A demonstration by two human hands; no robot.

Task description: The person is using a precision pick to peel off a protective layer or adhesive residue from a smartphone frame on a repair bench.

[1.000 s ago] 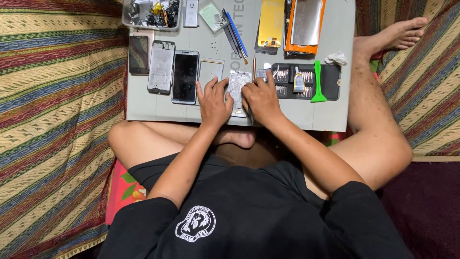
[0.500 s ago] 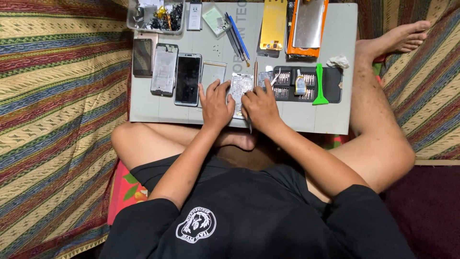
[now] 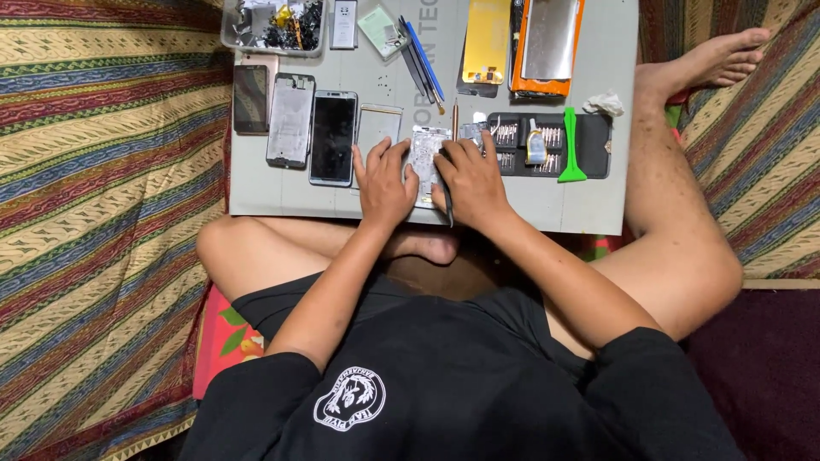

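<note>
An opened phone (image 3: pixel 424 158) with its silver inside showing lies on a grey work board (image 3: pixel 564 205) across my lap. My left hand (image 3: pixel 383 183) presses on the phone's left edge, fingers spread over it. My right hand (image 3: pixel 471 181) rests on its right side, fingers curled around a thin dark tool (image 3: pixel 447 205) whose end sticks out toward me. The tool's working tip is hidden under my fingers.
Left of the phone lie a glass panel (image 3: pixel 378 126), a black phone (image 3: pixel 333 137), a silver frame (image 3: pixel 290 119) and a dark phone (image 3: pixel 250 98). A black bit kit (image 3: pixel 598 145) with a green pry tool (image 3: pixel 571 149) sits on the right. A parts tray (image 3: pixel 273 26), blue tools (image 3: pixel 423 55) and yellow (image 3: pixel 487 38) and orange (image 3: pixel 547 43) panels sit at the far edge.
Both hands stay on the opened phone with only small finger shifts. The view has drifted slightly.
</note>
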